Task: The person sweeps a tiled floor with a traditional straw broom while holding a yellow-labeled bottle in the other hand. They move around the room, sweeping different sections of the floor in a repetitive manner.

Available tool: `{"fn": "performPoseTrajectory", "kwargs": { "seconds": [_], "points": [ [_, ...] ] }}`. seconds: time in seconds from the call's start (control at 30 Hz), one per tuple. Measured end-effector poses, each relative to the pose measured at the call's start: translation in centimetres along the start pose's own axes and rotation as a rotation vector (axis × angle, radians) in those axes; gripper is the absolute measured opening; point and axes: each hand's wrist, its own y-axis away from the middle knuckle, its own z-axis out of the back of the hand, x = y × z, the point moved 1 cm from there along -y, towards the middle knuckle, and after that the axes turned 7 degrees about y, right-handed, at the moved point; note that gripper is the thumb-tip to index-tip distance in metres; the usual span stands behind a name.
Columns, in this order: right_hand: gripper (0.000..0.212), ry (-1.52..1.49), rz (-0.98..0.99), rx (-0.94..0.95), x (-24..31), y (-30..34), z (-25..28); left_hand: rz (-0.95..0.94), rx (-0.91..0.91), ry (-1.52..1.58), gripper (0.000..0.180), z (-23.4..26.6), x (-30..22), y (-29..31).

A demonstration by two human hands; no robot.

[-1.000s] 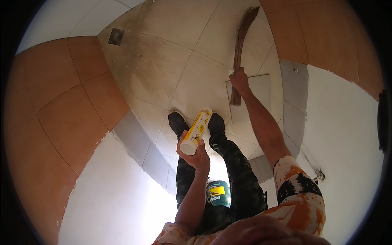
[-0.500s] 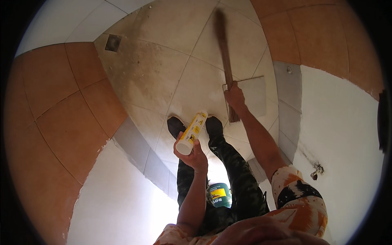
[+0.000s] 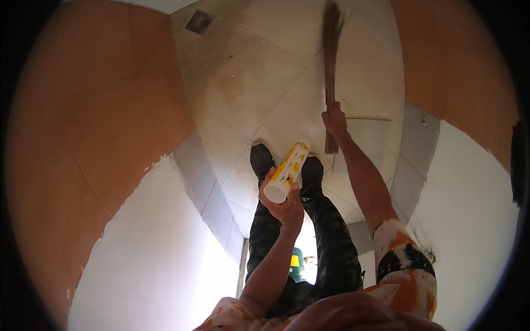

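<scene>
My left hand [image 3: 284,205] is wrapped round a white cylindrical container [image 3: 287,172] with yellow markings, held tilted in front of my legs. Its flat white end faces up toward me. In my right hand [image 3: 335,122] is a hand broom [image 3: 331,66], a long bundle of thin brown stalks gripped near its lower end. The bristles reach forward over the tiled floor [image 3: 270,105]; whether their tips touch it I cannot tell. A dark, dirty patch [image 3: 212,71] marks the tiles at the far left.
A square floor drain [image 3: 199,22] lies near the far left corner. Orange-tiled walls [image 3: 121,116] rise on both sides. Behind my legs stands a green bucket [image 3: 297,265] with a yellow label. A square panel [image 3: 364,140] is set in the floor at right.
The view has shifted, so floor, walls and both hands sit farther right. The broom, smeared by motion before, now stands more upright in the picture. Both hands keep their holds.
</scene>
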Motion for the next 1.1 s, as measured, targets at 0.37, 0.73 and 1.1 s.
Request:
{"fn": "performPoseTrajectory", "kwargs": {
  "seconds": [0.37,0.73,1.1],
  "points": [
    [0.053,0.108,0.051,-0.017,5.2,-8.8,7.1,0.061,-0.044,0.019,0.066,0.8,-0.7,-0.4],
    [0.049,0.232,0.375,0.161,17.7,4.2,3.1,0.089,-0.200,0.027,0.071,1.1,-0.5,0.4],
    [0.059,0.708,0.893,0.305,5.9,6.9,9.8,0.121,-0.210,0.056,0.074,1.5,-1.1,1.8]
  ]
}}
